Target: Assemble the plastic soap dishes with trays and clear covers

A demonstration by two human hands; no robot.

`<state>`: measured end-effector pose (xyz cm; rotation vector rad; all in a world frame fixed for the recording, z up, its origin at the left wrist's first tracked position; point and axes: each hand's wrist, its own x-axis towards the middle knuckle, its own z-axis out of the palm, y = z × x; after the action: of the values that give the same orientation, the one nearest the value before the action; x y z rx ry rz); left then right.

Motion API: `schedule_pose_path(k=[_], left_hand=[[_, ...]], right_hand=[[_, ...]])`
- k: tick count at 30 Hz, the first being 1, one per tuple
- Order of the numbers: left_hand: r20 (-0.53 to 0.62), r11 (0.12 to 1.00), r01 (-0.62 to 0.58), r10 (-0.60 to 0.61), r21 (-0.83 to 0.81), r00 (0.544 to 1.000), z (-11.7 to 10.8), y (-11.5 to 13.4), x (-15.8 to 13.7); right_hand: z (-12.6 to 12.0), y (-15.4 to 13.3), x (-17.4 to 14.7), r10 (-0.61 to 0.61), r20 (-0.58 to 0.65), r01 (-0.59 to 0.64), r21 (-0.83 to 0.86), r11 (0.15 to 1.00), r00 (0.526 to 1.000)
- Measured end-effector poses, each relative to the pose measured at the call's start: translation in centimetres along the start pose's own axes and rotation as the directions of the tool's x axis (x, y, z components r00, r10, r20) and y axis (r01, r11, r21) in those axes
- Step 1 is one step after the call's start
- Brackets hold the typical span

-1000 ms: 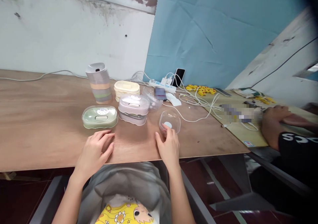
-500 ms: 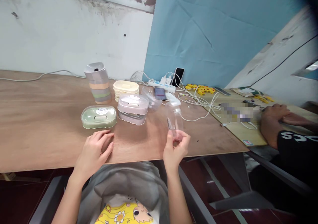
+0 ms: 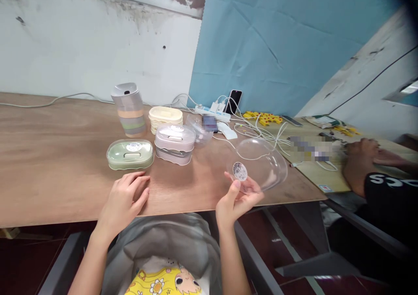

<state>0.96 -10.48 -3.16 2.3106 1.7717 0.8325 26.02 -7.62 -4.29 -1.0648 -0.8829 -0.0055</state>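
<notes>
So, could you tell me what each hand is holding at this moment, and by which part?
The right hand holds a clear domed plastic lid by its near rim, lifted off the table. The left hand holds nothing; it rests flat on the wooden table.

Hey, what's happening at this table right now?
A person seated at a wooden table holds a clear plastic lid up off the surface in the right hand. The left hand rests flat on the table, just in front of a green lidded box. Behind it stand a pinkish lidded box, a cream box and a tall striped container. At the far right, another person's hand rests near some cables.
</notes>
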Motion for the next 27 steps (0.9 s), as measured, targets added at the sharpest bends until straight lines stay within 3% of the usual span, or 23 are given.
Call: schedule_pose_path(k=[6, 11, 17, 20, 22, 24, 27], left_hand=[[-0.003, 1.000, -0.006, 0.006, -0.002, 1.000, 0.0, -0.1, -0.1], [-0.005, 1.000, -0.006, 0.006, -0.007, 1.000, 0.0, 0.0, 0.0], [0.032, 0.999, -0.019, 0.021, -0.040, 0.999, -0.3, 0.1, -0.1], [0.078, 0.986, -0.068, 0.081, -0.150, 0.994, -2.5, 1.0, -0.1], [-0.023, 0.976, -0.126, 0.124, -0.177, 0.992, -4.9, 1.9, 0.7], [-0.172, 0.983, -0.161, 0.144, -0.090, 0.974, -7.5, 2.7, 2.4], [-0.167, 0.990, -0.096, 0.113, 0.106, 0.979, -10.5, 2.8, 6.2]], right_hand=[[0.0, 0.3, 0.2, -0.127, -0.130, 0.134, 0.048, 0.990, 0.983], [0.1, 0.1, 0.3, -0.166, -0.085, 0.177, 0.149, 0.973, 0.983], [-0.4, 0.6, 0.4, -0.167, 0.005, 0.165, 0.129, 0.978, 0.986], [-0.5, 0.4, 0.5, -0.164, 0.023, 0.159, 0.147, 0.976, 0.986], [-0.5, 0.2, 0.6, -0.177, -0.006, 0.176, 0.147, 0.973, 0.984], [-0.5, 0.1, 0.7, -0.174, -0.045, 0.179, 0.142, 0.974, 0.984], [-0.6, 0.3, 0.8, -0.134, -0.091, 0.147, 0.162, 0.976, 0.987]])
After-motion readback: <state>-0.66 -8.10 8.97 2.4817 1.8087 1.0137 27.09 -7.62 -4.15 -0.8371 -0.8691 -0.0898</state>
